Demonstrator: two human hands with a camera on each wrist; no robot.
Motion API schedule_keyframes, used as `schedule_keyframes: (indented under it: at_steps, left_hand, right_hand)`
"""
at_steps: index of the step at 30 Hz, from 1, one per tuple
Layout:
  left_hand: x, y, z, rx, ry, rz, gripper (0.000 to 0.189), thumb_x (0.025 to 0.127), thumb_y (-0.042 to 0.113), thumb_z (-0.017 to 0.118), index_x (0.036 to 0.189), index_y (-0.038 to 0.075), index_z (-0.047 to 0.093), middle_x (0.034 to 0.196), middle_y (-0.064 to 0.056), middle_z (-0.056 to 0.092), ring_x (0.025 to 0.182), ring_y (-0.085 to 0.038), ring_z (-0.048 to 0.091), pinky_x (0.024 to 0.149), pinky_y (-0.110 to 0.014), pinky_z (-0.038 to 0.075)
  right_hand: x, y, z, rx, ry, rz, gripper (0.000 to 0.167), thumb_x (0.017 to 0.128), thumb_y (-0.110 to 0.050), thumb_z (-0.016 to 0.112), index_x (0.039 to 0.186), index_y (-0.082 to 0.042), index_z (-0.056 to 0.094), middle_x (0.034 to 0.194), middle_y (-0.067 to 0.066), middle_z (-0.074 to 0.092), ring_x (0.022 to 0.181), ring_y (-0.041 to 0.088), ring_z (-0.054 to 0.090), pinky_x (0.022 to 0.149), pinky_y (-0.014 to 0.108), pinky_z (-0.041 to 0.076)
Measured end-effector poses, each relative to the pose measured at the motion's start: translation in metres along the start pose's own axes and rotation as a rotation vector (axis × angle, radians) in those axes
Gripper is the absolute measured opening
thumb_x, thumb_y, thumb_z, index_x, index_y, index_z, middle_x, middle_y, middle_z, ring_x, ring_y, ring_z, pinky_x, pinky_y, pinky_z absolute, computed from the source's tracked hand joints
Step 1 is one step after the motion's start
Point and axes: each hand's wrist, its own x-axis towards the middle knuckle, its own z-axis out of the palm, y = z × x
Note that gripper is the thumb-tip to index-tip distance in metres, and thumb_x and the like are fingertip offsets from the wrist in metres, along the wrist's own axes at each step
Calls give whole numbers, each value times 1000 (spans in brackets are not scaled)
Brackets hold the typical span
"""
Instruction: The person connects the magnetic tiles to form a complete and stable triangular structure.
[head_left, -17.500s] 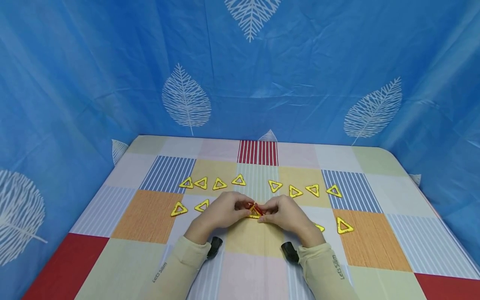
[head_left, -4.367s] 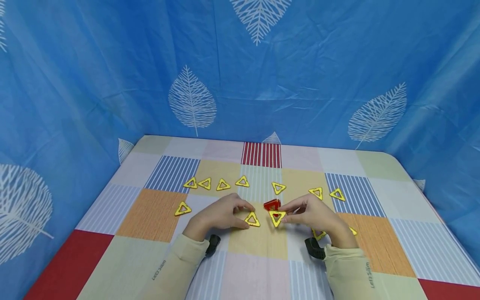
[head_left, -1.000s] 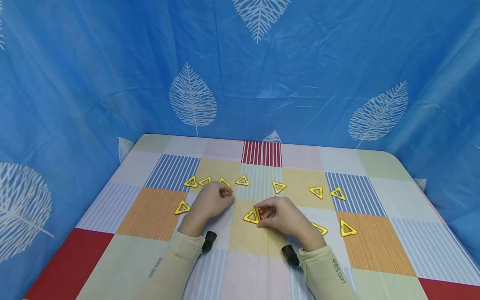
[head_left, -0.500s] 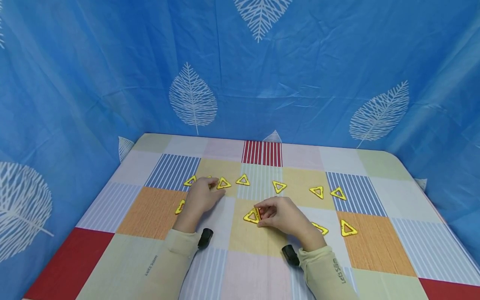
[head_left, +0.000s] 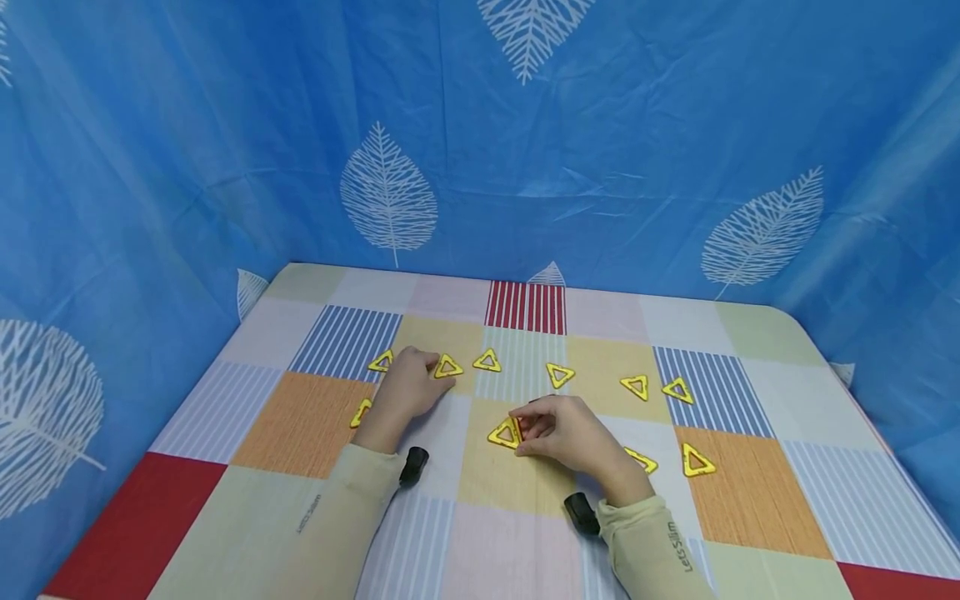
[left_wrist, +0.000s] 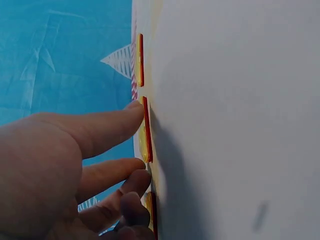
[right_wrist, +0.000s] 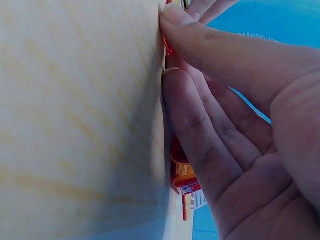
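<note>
Left of the middle, the left hand [head_left: 408, 387] spreads thumb and forefinger over the far row beside a yellow triangle [head_left: 450, 373], apparently to collect a piece, though whether it touches one is unclear; the next move likely calls for pinching a thin edge. At lower centre, a flat triangle [head_left: 501, 441] lies against a seemingly tilted piece [head_left: 517, 428], which the right hand [head_left: 558, 429] pinches between thumb and fingers, probably steadying the join.

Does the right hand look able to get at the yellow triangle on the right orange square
Likely yes: that triangle lies uncovered, nothing visibly blocking it, though the right hand pinches another yellow piece and may need to release it first.
</note>
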Motion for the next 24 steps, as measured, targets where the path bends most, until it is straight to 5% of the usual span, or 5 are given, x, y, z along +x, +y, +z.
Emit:
schedule_keyframes:
  at_steps: [15, 24]
  left_hand:
    - [1, 3, -1, -60, -8, -17, 33, 94, 16, 73, 124, 2, 69, 119, -12, 61, 113, -29, 58, 96, -45, 47]
    - [-6, 8, -3, -175, 10, 1, 34, 92, 22, 76, 123, 10, 68, 113, -8, 69, 103, -26, 64, 86, -45, 51]
  right_hand:
    - [0, 0, 0, 2, 0, -7, 42, 76, -5, 88, 116, -2, 74, 91, -4, 68, 77, 12, 65, 69, 27, 55]
    - [0, 0, 0, 0, -1, -2, 42, 76, -6, 88, 116, -2, 74, 91, -3, 68, 76, 12, 65, 69, 27, 55]
